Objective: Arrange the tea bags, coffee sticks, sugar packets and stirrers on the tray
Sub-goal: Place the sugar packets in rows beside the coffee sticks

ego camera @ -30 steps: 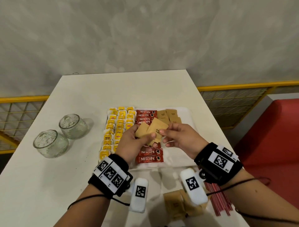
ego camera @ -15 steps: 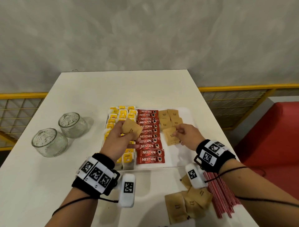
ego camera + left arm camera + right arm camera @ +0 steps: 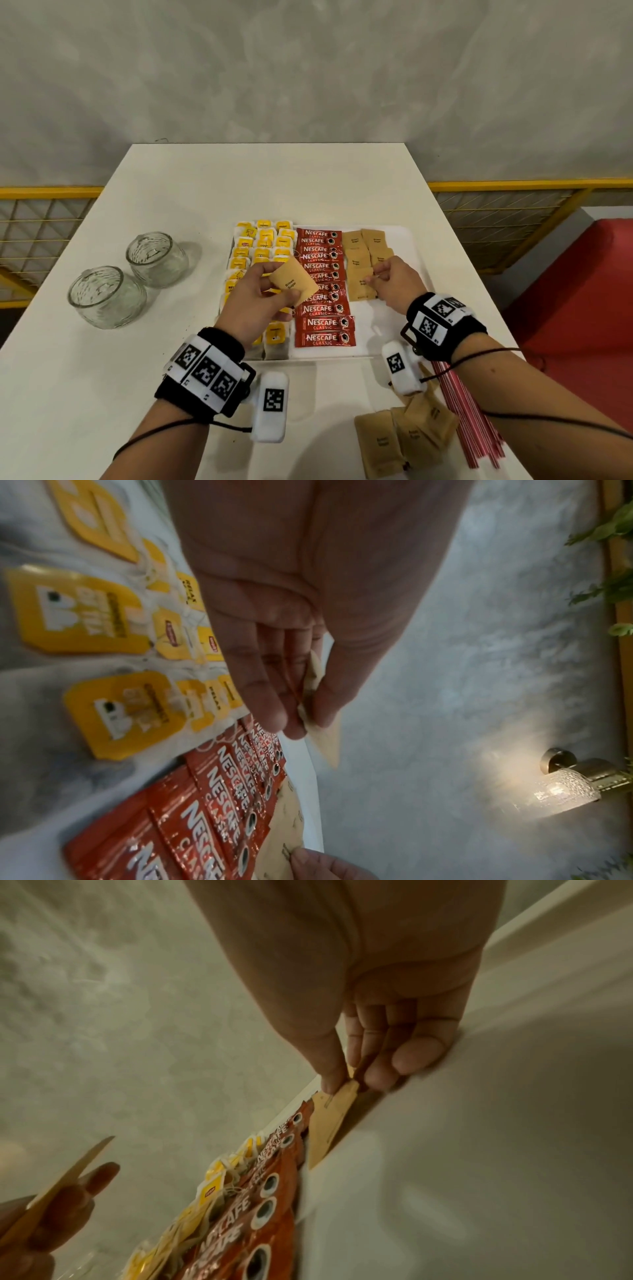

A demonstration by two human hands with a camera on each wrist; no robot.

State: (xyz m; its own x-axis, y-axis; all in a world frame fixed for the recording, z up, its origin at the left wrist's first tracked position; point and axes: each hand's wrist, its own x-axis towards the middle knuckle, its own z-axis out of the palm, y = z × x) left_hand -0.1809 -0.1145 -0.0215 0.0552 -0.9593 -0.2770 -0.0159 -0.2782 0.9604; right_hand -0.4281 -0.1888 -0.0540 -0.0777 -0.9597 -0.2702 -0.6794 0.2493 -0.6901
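On my bench the tray already carries tea bags, coffee sticks and some sugar; loose packets and stirrers wait at five o'clock. My right hand pinches a sugar packet lying on the tray, long axis toward twelve; my left hand grips another packet, tilted toward ten.

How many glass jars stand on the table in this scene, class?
2. One glass jar stands left of the tray; the other glass jar stands beside it, nearer the person and further left. None appears hidden.
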